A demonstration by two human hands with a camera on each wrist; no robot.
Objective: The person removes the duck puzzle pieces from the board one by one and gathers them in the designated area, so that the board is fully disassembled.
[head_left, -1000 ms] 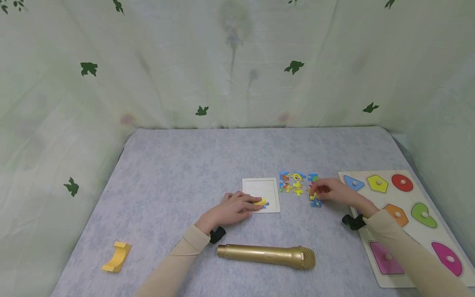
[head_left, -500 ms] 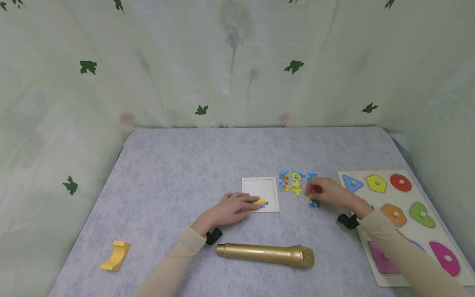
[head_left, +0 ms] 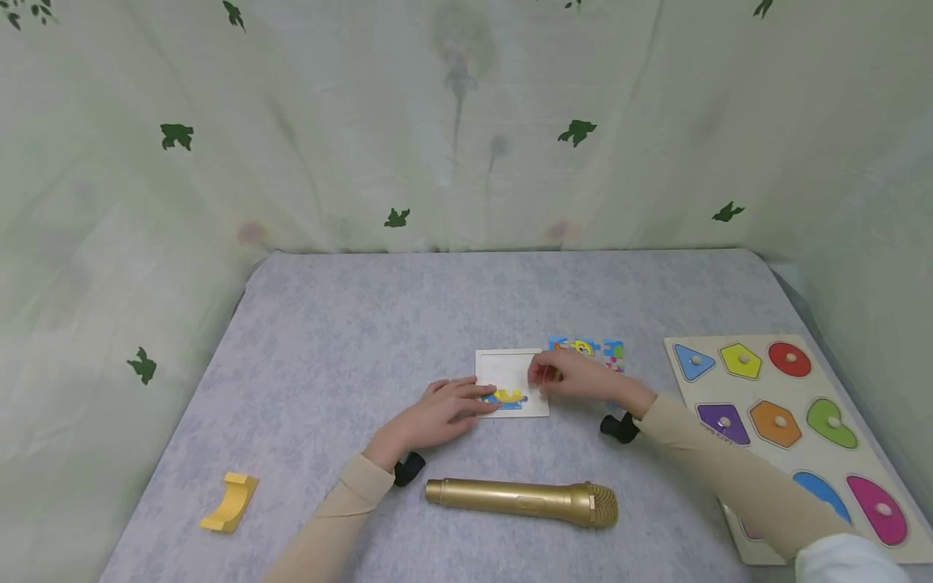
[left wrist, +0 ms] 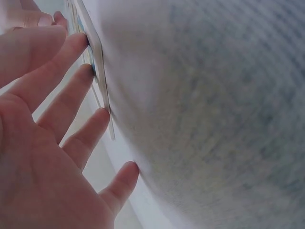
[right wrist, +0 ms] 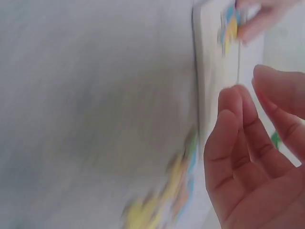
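Observation:
A small white puzzle tray (head_left: 512,363) lies on the table, with yellow-and-blue jigsaw pieces (head_left: 513,397) along its near edge. My left hand (head_left: 437,417) rests over the tray's left near corner, fingers spread and fairly straight; in the left wrist view several fingertips touch or nearly touch its edge. At the tray's right side hovers my right hand (head_left: 579,379), fingertips drawn together. In the right wrist view its fingers are bent, and no piece can be made out between them. Loose jigsaw pieces (head_left: 614,351) lie right of the tray, partly hidden by this hand.
A gold microphone (head_left: 521,500) lies in front of the tray. To the left is a yellow curved block (head_left: 230,502). A large wooden shape-puzzle board (head_left: 681,356) stands at the right, under the right forearm.
My right hand has moved left from the loose pieces to the tray's right edge. My left hand has slid slightly left, uncovering more of the pieces in the tray.

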